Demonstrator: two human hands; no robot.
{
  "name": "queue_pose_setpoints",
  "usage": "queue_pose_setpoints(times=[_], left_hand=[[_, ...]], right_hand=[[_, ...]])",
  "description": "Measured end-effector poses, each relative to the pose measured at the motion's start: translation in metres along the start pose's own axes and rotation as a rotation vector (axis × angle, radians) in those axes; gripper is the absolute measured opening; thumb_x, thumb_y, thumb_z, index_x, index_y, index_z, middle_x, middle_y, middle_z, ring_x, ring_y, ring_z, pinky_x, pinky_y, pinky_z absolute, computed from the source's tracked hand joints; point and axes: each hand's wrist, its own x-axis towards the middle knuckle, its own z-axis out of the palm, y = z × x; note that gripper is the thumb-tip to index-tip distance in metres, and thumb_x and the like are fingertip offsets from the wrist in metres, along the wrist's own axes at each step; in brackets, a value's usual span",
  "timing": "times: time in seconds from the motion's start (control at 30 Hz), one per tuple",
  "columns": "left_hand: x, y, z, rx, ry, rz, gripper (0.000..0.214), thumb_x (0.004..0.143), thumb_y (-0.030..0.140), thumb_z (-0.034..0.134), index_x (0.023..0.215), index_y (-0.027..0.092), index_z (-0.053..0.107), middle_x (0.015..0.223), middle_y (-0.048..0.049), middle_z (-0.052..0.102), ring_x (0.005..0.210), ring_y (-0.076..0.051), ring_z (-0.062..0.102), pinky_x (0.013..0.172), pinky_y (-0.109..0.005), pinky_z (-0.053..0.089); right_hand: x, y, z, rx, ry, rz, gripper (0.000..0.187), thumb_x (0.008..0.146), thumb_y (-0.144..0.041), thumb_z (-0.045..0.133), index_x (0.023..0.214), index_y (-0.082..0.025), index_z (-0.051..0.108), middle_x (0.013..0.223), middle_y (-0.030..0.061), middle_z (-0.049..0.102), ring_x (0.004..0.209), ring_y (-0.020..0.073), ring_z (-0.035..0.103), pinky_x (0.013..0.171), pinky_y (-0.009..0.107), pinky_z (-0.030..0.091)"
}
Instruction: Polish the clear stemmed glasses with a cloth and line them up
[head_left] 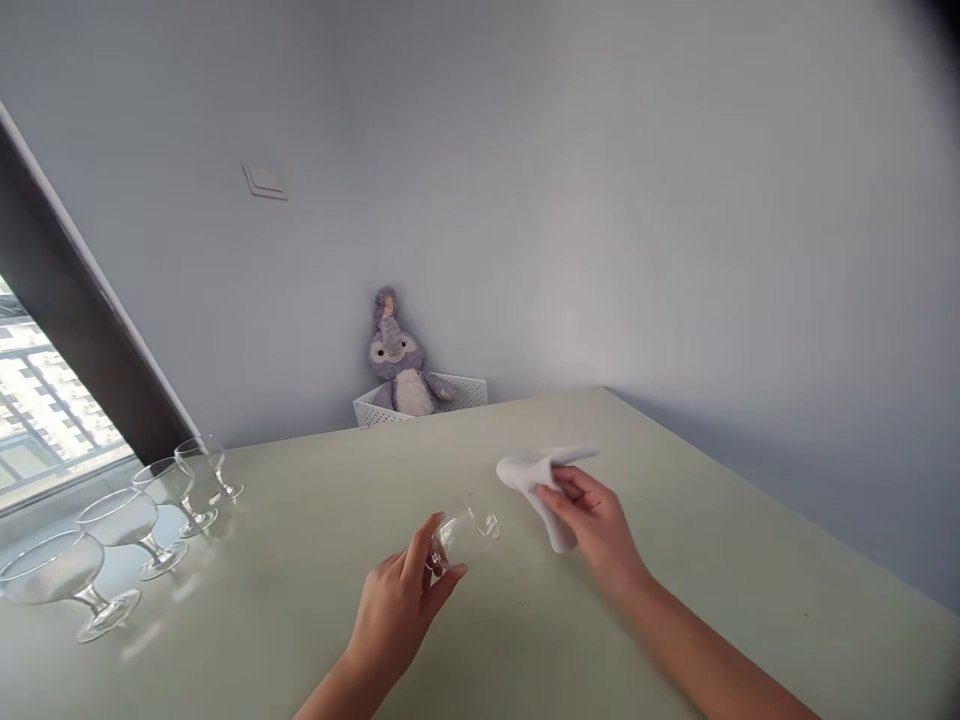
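Note:
My left hand (401,590) is closed around a small clear stemmed glass (463,537), holding it tilted with its bowl toward the right. The fingers hide its stem and foot. To the right, my right hand (589,515) pinches a white cloth (536,480) between thumb and fingers. Folds of the cloth hang down and spread to either side, some blurred. Glass and cloth are apart, both above the pale green table (300,590).
Several clear stemmed glasses (120,520) stand upright in a row along the table's left side, by the window (45,420). Behind the far edge, a purple plush toy (409,375) sits in a white perforated basket (469,391). Grey walls meet behind.

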Motion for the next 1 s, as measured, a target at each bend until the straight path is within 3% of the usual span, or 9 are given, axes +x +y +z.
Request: queue_pose_setpoints(times=[0.13, 0.27, 0.47, 0.57, 0.63, 0.73, 0.8, 0.9, 1.0], left_hand=[[0.002, -0.007, 0.003, 0.136, 0.084, 0.139, 0.044, 0.09, 0.043, 0.046, 0.128, 0.024, 0.037, 0.068, 0.0023, 0.065, 0.052, -0.013, 0.06, 0.048, -0.023, 0.04], [0.005, -0.014, 0.002, 0.3, 0.076, 0.301, 0.043, 0.092, 0.037, 0.044, 0.132, 0.02, 0.042, 0.069, -0.0012, 0.067, 0.056, -0.013, 0.061, 0.052, -0.023, 0.041], [0.005, -0.011, 0.003, 0.391, -0.006, 0.396, 0.038, 0.096, 0.025, 0.034, 0.13, 0.022, 0.049, 0.063, -0.0012, 0.062, 0.053, -0.013, 0.055, 0.05, -0.025, 0.037], [0.006, -0.008, 0.001, 0.35, -0.04, 0.378, 0.037, 0.096, 0.027, 0.033, 0.127, 0.024, 0.053, 0.065, -0.0024, 0.061, 0.055, -0.013, 0.055, 0.053, -0.025, 0.038], [0.008, -0.008, -0.005, 0.301, -0.086, 0.339, 0.039, 0.095, 0.033, 0.035, 0.129, 0.023, 0.052, 0.065, -0.0029, 0.061, 0.057, -0.014, 0.055, 0.055, -0.025, 0.039], [0.01, -0.008, -0.023, 0.162, -0.26, 0.248, 0.046, 0.09, 0.041, 0.044, 0.134, 0.026, 0.046, 0.067, -0.001, 0.062, 0.059, -0.015, 0.055, 0.058, -0.025, 0.039], [0.011, -0.004, -0.038, 0.001, -0.425, 0.16, 0.047, 0.086, 0.044, 0.05, 0.132, 0.031, 0.048, 0.069, 0.0014, 0.062, 0.061, -0.015, 0.054, 0.06, -0.025, 0.039], [0.01, 0.004, -0.056, -0.257, -0.624, 0.024, 0.034, 0.082, 0.043, 0.054, 0.114, 0.032, 0.061, 0.062, 0.0035, 0.053, 0.057, -0.013, 0.046, 0.056, -0.023, 0.035], [0.011, 0.008, -0.061, -0.46, -0.812, -0.091, 0.024, 0.08, 0.041, 0.056, 0.095, 0.025, 0.065, 0.057, 0.0047, 0.041, 0.052, -0.01, 0.034, 0.049, -0.022, 0.029]], right_hand=[[-0.02, 0.004, 0.015, -0.174, -0.306, -0.066, 0.024, 0.084, -0.04, 0.059, 0.095, -0.02, 0.068, 0.091, 0.0046, 0.067, 0.088, 0.0215, 0.06, 0.075, 0.03, 0.045], [-0.024, 0.005, 0.016, -0.273, -0.481, -0.057, 0.023, 0.089, -0.033, 0.052, 0.1, -0.024, 0.07, 0.092, 0.003, 0.066, 0.091, 0.0203, 0.058, 0.075, 0.028, 0.044], [-0.017, 0.015, 0.009, 0.087, -0.766, 0.289, 0.029, 0.083, -0.025, 0.057, 0.109, -0.018, 0.067, 0.091, 0.0046, 0.065, 0.082, 0.0164, 0.059, 0.071, 0.026, 0.044], [-0.017, 0.015, 0.007, 0.244, -0.807, 0.427, 0.035, 0.078, -0.021, 0.06, 0.111, -0.016, 0.066, 0.097, 0.0065, 0.065, 0.084, 0.0144, 0.058, 0.073, 0.023, 0.044], [-0.019, 0.013, 0.009, 0.308, -0.823, 0.439, 0.04, 0.076, -0.021, 0.06, 0.116, -0.017, 0.063, 0.1, 0.0062, 0.064, 0.084, 0.013, 0.058, 0.075, 0.022, 0.043], [-0.024, 0.011, 0.014, 0.224, -0.934, 0.338, 0.049, 0.074, -0.02, 0.06, 0.123, -0.022, 0.059, 0.107, 0.0039, 0.062, 0.092, 0.0149, 0.057, 0.08, 0.024, 0.042], [-0.029, 0.012, 0.017, -0.019, -1.031, 0.198, 0.051, 0.073, -0.021, 0.062, 0.124, -0.025, 0.058, 0.11, 0.0022, 0.062, 0.097, 0.0187, 0.056, 0.082, 0.028, 0.042], [-0.037, 0.012, 0.02, -0.394, -1.062, -0.13, 0.051, 0.073, -0.023, 0.065, 0.123, -0.029, 0.06, 0.121, 0.001, 0.059, 0.108, 0.025, 0.052, 0.089, 0.033, 0.04], [-0.042, 0.009, 0.021, -0.491, -1.014, -0.454, 0.047, 0.073, -0.014, 0.061, 0.118, -0.029, 0.063, 0.13, -0.0008, 0.054, 0.12, 0.0258, 0.045, 0.1, 0.034, 0.033]])
